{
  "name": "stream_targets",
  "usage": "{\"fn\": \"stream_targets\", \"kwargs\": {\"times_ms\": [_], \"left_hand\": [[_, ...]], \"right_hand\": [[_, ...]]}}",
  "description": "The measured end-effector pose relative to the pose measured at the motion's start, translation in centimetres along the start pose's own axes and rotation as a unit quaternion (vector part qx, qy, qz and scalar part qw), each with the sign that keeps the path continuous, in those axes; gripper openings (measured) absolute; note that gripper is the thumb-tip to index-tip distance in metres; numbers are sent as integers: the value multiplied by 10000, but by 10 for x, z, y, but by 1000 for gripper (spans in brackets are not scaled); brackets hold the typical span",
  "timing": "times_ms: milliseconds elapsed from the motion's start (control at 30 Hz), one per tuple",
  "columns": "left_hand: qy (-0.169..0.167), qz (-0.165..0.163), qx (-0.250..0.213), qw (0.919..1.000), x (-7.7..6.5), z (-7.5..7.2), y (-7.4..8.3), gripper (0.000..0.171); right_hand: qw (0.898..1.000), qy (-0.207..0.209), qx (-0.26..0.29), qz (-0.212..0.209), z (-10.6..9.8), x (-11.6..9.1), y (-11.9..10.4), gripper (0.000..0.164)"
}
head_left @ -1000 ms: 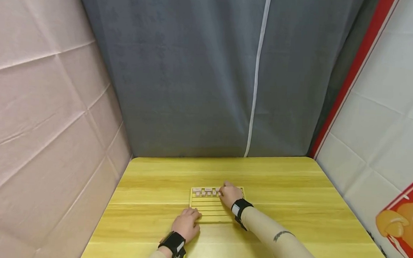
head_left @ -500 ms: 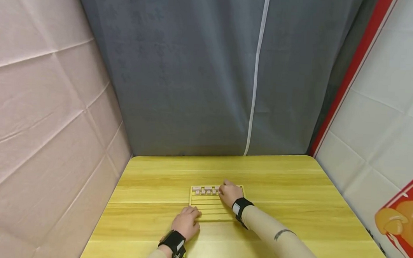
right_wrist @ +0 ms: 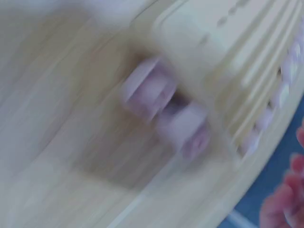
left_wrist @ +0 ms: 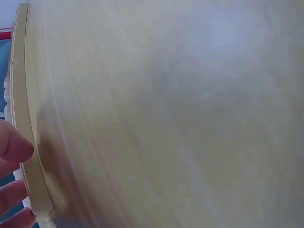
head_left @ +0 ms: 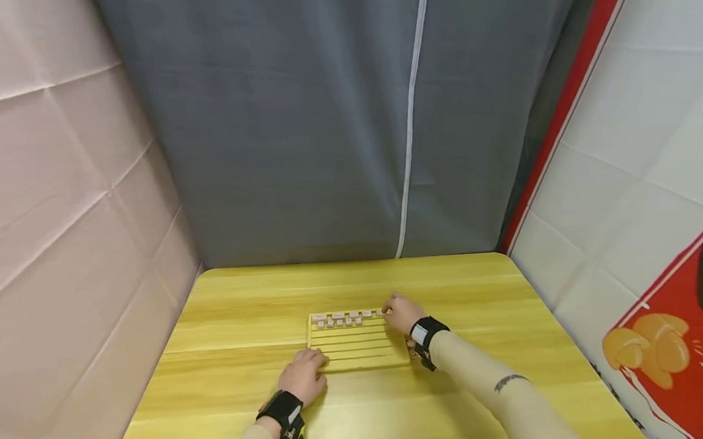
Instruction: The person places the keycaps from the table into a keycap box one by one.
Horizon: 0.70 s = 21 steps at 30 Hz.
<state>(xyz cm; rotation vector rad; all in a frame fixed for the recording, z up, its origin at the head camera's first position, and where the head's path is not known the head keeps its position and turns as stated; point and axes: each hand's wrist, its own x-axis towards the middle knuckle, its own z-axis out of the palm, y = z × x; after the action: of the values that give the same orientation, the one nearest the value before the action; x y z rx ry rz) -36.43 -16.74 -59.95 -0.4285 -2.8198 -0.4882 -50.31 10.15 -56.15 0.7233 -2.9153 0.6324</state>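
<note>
A pale yellow grooved tray (head_left: 358, 362) lies on the table, with several small pale pink keycaps (head_left: 337, 317) in its far grooves. My left hand (head_left: 303, 378) rests at the tray's near left corner. In the left wrist view its fingers (left_wrist: 13, 194) touch the tray's edge (left_wrist: 21, 95). My right hand (head_left: 403, 314) is over the tray's far right corner and pinches a keycap (head_left: 379, 313) at the end of the far row; the fingers partly hide it. In the blurred right wrist view, two keycaps (right_wrist: 149, 90) lie beside the tray, close together.
The wood-grain table (head_left: 251, 307) extends around the tray. A grey curtain (head_left: 302, 144) hangs behind its far edge. Pale cloth (head_left: 60, 197) closes off the left side, and a white and red printed sheet (head_left: 603, 193) the right.
The head view has turned to the right. My right hand has shifted right along the tray's far row, uncovering more keycaps there. My left hand stays at the near left corner.
</note>
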Motion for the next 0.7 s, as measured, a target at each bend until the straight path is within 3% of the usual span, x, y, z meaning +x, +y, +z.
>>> {"fn": "stream_targets", "kwargs": {"times_ms": [167,333,500,700], "left_hand": [[-78,14,-113,9999,1,-3,-1,27],[75,47,-6,10000,0,3,-7,26],[85,21,27,10000,-2,0,-1,27],[93,-12,38,9999,-1,-1,1,27]], "right_hand": [[9982,-529,166,242,-19,-22,23,13],[9963,-801,140,285,-14,-42,33,22],[9969,-736,-44,260,-4,-50,29,21],[9977,-640,-7,210,1,-46,25,17]]}}
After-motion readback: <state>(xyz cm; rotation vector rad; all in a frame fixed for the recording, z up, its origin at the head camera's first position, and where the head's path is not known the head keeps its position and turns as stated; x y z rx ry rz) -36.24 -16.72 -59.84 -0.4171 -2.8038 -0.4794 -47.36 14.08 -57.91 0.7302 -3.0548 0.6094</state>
